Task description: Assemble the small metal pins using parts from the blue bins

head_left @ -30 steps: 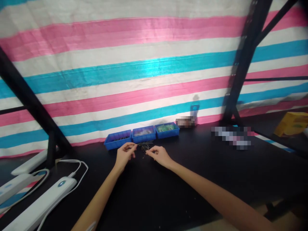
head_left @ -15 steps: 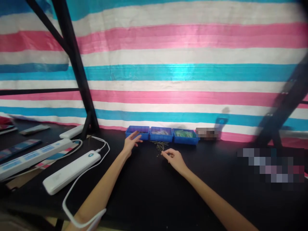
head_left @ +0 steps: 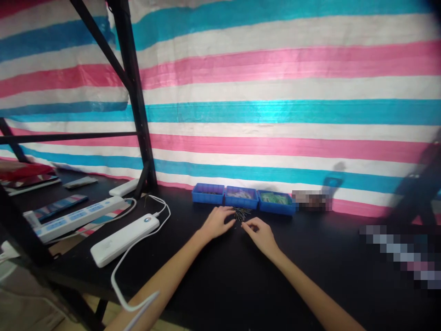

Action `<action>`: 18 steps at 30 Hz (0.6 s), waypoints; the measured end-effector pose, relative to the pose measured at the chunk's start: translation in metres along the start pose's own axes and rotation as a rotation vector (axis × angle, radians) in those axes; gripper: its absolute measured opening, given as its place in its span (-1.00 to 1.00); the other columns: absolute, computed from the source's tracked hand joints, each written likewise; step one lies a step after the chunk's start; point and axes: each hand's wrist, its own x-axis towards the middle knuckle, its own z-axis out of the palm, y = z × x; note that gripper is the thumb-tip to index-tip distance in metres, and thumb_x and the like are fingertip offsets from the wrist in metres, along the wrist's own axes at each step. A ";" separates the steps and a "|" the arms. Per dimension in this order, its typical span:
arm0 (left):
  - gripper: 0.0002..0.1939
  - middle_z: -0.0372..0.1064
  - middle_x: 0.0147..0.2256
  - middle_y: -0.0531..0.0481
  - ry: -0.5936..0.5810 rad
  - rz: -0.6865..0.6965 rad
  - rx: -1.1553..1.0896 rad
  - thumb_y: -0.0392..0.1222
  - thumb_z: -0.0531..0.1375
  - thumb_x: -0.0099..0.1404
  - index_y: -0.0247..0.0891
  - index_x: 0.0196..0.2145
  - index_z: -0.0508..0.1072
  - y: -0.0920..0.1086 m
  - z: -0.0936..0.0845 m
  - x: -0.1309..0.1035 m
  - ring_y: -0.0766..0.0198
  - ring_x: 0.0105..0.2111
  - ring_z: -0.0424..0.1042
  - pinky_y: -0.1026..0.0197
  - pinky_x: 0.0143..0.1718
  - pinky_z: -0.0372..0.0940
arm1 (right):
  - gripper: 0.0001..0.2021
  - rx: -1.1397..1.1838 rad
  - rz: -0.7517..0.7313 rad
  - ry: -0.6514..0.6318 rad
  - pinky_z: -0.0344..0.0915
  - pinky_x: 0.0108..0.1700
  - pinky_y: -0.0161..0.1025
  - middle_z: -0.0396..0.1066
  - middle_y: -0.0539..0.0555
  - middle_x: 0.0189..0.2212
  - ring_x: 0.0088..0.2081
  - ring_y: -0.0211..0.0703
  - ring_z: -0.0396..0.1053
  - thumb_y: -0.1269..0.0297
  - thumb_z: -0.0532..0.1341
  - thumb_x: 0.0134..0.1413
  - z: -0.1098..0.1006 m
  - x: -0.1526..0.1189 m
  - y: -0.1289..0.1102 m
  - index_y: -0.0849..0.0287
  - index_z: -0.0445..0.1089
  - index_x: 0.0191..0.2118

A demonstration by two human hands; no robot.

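Observation:
A small pile of thin metal pieces (head_left: 244, 213), like nails or screws, lies on the black tabletop. My left hand (head_left: 217, 222) reaches the pile's left side, its thumb and fingers apart and its fingertips near the pieces. On the near right side, my right hand (head_left: 262, 235) has thumb and forefinger pinched together; whatever is between them is too small to make out. Behind the pile stand three blue bins in a row. The left bin (head_left: 207, 198) holds dark bits, the middle bin (head_left: 241, 202) pale packets and the right bin (head_left: 276, 209) green packets.
On the left lie a long white device (head_left: 124, 241) with a cable (head_left: 120, 271) crossing by my left forearm, a power strip (head_left: 82, 219) and a phone-like slab (head_left: 60, 208). A black post (head_left: 139, 115) rises there. A striped sheet (head_left: 275, 147) hangs behind.
My left hand has moved from over the left bin down to the pile. My right hand stays pinched near the pile. The view has shifted somewhat to the left.

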 end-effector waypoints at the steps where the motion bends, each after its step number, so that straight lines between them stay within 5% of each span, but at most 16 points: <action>1: -0.63 0.27 0.01 -0.09 -0.055 0.033 0.038 -0.04 0.08 0.19 -0.18 -0.05 0.36 0.003 0.004 -0.002 0.12 0.01 0.21 0.04 0.00 0.10 | -0.75 -0.021 -0.016 0.017 0.23 -0.35 -0.27 0.38 0.07 -0.43 -0.40 -0.17 0.33 0.14 0.10 -0.02 0.000 0.000 0.000 0.16 0.44 -0.46; 6: -0.66 0.20 0.07 -0.06 -0.196 0.102 0.091 -0.07 -0.02 0.27 -0.11 -0.03 0.33 0.006 0.014 -0.005 0.15 0.04 0.17 0.03 -0.01 0.06 | -0.77 -0.178 -0.038 0.048 0.18 -0.12 -0.13 0.35 0.10 -0.21 -0.15 -0.06 0.28 0.24 0.13 -0.06 0.002 0.000 0.003 0.11 0.41 -0.24; 12: -0.76 0.34 -0.09 0.00 -0.167 0.145 0.088 -0.18 0.04 0.25 -0.15 -0.16 0.41 0.000 0.013 -0.001 0.24 -0.10 0.29 0.15 -0.10 0.09 | -0.67 -0.301 0.025 -0.026 0.08 -0.01 -0.10 0.29 0.11 -0.05 -0.01 -0.05 0.19 0.25 0.12 -0.04 0.005 -0.003 0.000 0.11 0.34 -0.09; 18: -0.79 0.37 -0.19 0.02 -0.150 0.148 0.076 -0.22 0.04 0.25 -0.17 -0.19 0.41 0.003 0.011 0.000 0.28 -0.19 0.32 0.20 -0.16 0.10 | -0.67 -0.367 -0.099 -0.147 0.03 0.03 -0.09 0.26 0.13 0.01 0.05 -0.06 0.13 0.20 0.01 0.10 -0.001 -0.007 -0.007 0.09 0.32 -0.04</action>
